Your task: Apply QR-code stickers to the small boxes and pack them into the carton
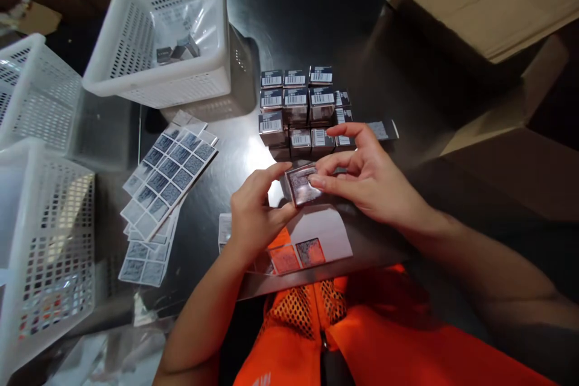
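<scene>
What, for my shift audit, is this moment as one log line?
left hand: holds small box | right hand: touches same box | beyond: barcoded boxes | left side: label sheets

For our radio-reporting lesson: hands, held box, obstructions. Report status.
Left fingers holding small box. Right fingers touching its face. Label sheet nearer the body, grouped boxes beyond. Nothing visibly blocking.

Noted between the fingers (332, 185): silvery grey, dark-edged, on a small box (302, 185). Seen beyond: black with white barcode panels on rowed boxes (296, 98); left of the fingers, speckled grey squares, white gridlines on sheets (169, 167), white lattice on a basket (181, 85). Logged below: white with orange-tinged squares on a backing sheet (323, 226), orange mesh on a garment (294, 313).
</scene>
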Tool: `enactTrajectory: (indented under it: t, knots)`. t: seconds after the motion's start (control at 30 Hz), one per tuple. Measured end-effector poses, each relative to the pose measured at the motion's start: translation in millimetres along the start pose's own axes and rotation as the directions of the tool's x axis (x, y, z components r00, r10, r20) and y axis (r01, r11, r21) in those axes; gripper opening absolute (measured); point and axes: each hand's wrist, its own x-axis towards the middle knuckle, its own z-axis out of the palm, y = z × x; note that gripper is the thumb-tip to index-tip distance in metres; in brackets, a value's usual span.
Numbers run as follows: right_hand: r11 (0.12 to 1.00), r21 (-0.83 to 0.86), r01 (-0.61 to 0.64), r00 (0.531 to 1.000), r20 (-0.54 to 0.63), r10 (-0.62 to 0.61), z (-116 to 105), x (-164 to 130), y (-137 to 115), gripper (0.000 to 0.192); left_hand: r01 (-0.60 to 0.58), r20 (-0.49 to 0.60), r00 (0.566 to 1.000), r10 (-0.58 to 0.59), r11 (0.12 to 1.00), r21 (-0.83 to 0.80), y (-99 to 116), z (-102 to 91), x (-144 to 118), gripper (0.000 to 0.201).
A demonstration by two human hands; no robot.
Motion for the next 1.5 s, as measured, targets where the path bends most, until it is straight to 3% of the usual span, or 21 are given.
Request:
enactTrajectory:
  t: [0.63, 0.73, 0.83, 0.9, 0.97, 1.03, 1.07, 1.13, 1.3, 1.5]
  knots:
    - [0.996, -0.087, 0.003, 0.998, -0.063, -0.009, 6.3, -1.4, 0.9, 0.069, 0.062, 0.010, 0.998, -0.062, 0.997, 0.034, 3.0, 3.4, -1.7, 0.052]
    - [0.965, -0.254, 0.064, 0.985, -0.142, -0.103, 3.3, -2.6, 4.6, 0.069, 0.084, 0.024, 0.996, -0.086, 0.995, 0.052, 4.5, 3.6, -0.8, 0.050]
    - [0.861, -0.474, 0.186, 0.930, -0.198, -0.310, -5.2, -4.6, 6.8, 0.066, 0.135, -0.049, 0.990, -0.132, 0.990, 0.044, 5.1, 0.6, 2.9, 0.052]
    - [0.776, -0.539, 0.329, 0.903, -0.061, -0.426, -9.2, -6.0, 6.6, 0.058, 0.201, -0.128, 0.973, -0.194, 0.978, 0.048, 3.3, -2.9, 5.8, 0.054]
    - [0.677, -0.519, 0.522, 0.849, 0.236, -0.474, -9.3, -6.3, 6.9, 0.049, 0.271, -0.172, 0.950, -0.260, 0.962, 0.043, -0.6, -6.5, 8.2, 0.056]
    - [0.575, -0.491, 0.655, 0.752, 0.496, -0.434, -6.2, -5.1, 9.5, 0.043, 0.328, -0.174, 0.931, -0.321, 0.945, 0.011, -5.4, -9.6, 9.8, 0.059]
    - [0.539, -0.496, 0.681, 0.724, 0.567, -0.393, -4.1, -4.1, 11.8, 0.041, 0.353, -0.171, 0.921, -0.349, 0.936, -0.011, -7.5, -10.8, 10.5, 0.061]
    - [0.525, -0.517, 0.676, 0.724, 0.599, -0.342, -0.2, -2.6, 17.3, 0.036, 0.385, -0.179, 0.904, -0.388, 0.921, -0.054, -10.3, -13.1, 11.5, 0.063]
    - [0.609, -0.500, 0.616, 0.775, 0.524, -0.354, 4.2, -6.0, 26.4, 0.027, 0.457, -0.205, 0.855, -0.476, 0.879, -0.136, -9.4, -17.8, 15.0, 0.063]
    - [0.512, -0.602, 0.612, 0.789, 0.513, -0.339, 4.7, -12.7, 17.9, 0.032, 0.443, -0.255, 0.848, -0.464, 0.886, -0.138, -3.8, -16.6, 18.4, 0.054]
